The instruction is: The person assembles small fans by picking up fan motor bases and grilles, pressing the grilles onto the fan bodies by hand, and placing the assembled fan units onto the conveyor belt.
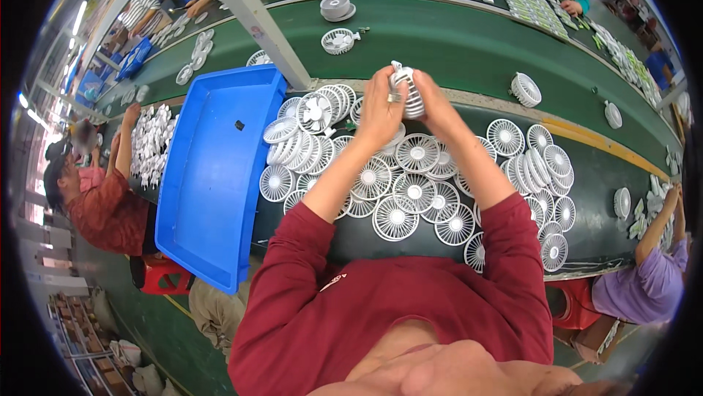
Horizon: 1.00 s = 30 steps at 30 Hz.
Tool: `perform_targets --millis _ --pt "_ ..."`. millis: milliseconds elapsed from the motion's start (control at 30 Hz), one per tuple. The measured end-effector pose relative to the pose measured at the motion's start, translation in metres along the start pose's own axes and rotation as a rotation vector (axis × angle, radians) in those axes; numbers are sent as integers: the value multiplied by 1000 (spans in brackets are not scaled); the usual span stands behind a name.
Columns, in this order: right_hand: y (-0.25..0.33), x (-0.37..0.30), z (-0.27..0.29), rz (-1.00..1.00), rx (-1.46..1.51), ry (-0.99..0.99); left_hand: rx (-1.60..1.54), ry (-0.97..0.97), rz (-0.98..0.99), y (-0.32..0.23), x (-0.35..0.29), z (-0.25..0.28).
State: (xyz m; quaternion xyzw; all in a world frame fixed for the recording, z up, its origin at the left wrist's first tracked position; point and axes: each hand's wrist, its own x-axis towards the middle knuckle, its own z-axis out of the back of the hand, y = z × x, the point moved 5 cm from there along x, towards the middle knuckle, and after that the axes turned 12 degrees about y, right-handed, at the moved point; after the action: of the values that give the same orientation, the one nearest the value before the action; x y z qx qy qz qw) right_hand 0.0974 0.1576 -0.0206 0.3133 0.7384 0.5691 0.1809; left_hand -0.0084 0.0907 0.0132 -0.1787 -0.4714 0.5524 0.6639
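Over the far edge of the work table, both my hands meet around a small white fan head (412,100) with a ribbed cage. My left hand (381,110) is closed on its left side, and my right hand (436,105) wraps its right side. The fingers partly cover the fan, so its inner parts are hidden. Below my forearms lie many round white fan grilles (415,153), loose and overlapping. A leaning stack of grilles (537,169) sits right of my right arm. To the left, a white fan blade (316,113) rests on more grilles.
A large blue tray (212,154) with a small dark piece in it stands at my left. Beyond the table runs a green conveyor belt (439,52) carrying fan heads (526,90). A metal post (253,19) rises behind the tray. Co-workers sit at left (102,205) and right (644,282).
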Motion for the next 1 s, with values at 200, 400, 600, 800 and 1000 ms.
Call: perform_targets --millis 200,400,600,800,1000 --pt "27 -15 113 66 -1122 -386 484 203 -97 58 18 30" --pt "31 -55 54 121 -1402 -107 626 647 177 84 29 13" --pt "-1 -81 -17 -58 -1233 335 853 475 -49 4 47 26" --pt "-5 -78 -25 -46 -1351 297 1117 493 41 13 42 46" --pt "-11 -61 -36 89 -1387 178 569 253 146 28 25 63"
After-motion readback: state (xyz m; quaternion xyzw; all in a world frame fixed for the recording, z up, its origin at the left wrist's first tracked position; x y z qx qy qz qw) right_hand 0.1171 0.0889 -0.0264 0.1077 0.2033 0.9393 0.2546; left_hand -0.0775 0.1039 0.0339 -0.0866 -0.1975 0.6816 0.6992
